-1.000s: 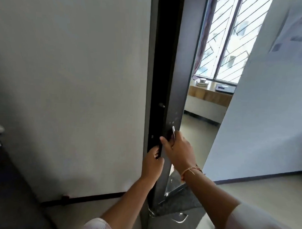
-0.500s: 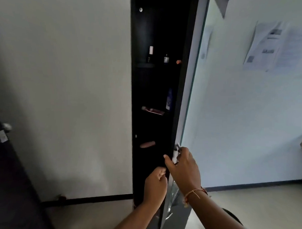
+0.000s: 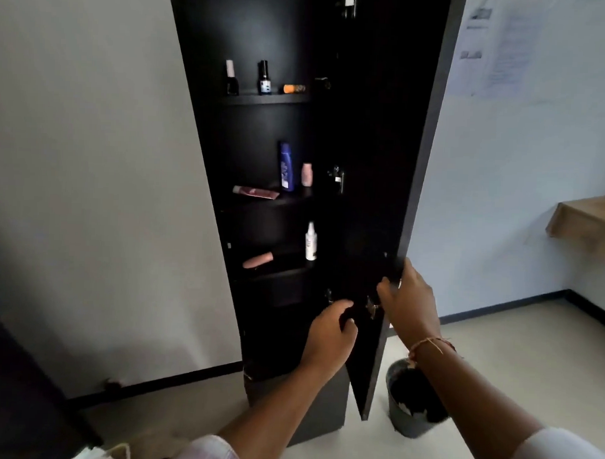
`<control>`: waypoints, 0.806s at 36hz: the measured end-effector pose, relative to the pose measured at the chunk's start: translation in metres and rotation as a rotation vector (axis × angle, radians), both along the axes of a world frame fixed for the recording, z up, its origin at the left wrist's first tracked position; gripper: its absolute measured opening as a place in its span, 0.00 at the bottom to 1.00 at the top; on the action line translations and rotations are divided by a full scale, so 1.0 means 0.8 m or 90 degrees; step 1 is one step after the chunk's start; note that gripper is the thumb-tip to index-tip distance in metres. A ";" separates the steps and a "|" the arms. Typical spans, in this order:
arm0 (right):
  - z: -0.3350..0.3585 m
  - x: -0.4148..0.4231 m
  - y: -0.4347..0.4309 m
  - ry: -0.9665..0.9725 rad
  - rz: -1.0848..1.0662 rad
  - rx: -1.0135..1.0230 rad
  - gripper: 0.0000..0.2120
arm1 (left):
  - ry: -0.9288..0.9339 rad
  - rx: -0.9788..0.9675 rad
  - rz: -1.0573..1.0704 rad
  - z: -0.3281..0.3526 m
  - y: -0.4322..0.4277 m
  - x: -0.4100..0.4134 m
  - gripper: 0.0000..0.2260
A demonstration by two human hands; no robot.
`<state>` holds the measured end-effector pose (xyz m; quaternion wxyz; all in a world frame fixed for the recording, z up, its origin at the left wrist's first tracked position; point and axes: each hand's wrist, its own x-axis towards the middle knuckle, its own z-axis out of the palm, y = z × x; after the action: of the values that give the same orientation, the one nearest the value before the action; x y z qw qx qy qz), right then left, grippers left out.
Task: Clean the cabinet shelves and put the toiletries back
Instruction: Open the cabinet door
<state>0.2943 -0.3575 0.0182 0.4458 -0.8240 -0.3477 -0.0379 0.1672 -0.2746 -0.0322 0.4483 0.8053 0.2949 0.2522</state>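
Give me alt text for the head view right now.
Both hands, left hand and right hand, hold the open door of a tall black cabinet. Three shelves inside hold small toiletries, including a blue bottle. A grey bucket stands on the floor.

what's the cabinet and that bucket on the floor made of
Cabinet: looks like laminated board with a matte black finish; flat, grainless panels with square edges. Bucket: likely metal, a dull grey wall with a thin rim, though grey plastic is possible. It holds something dark.

Black cabinet point(image 3: 210, 88) open; right hand point(image 3: 408, 301) grips door point(image 3: 374, 197) edge, left hand point(image 3: 331, 333) curled beside it (toiletries on shelves).
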 end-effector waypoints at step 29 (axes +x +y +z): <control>-0.022 0.003 0.036 -0.503 -0.229 -0.361 0.36 | 0.078 0.441 -0.080 -0.012 0.134 0.039 0.34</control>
<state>0.2971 -0.3284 0.0004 0.0262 -0.8818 -0.3391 -0.3266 0.1982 -0.1677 -0.0418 0.1452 0.9398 0.1681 0.2599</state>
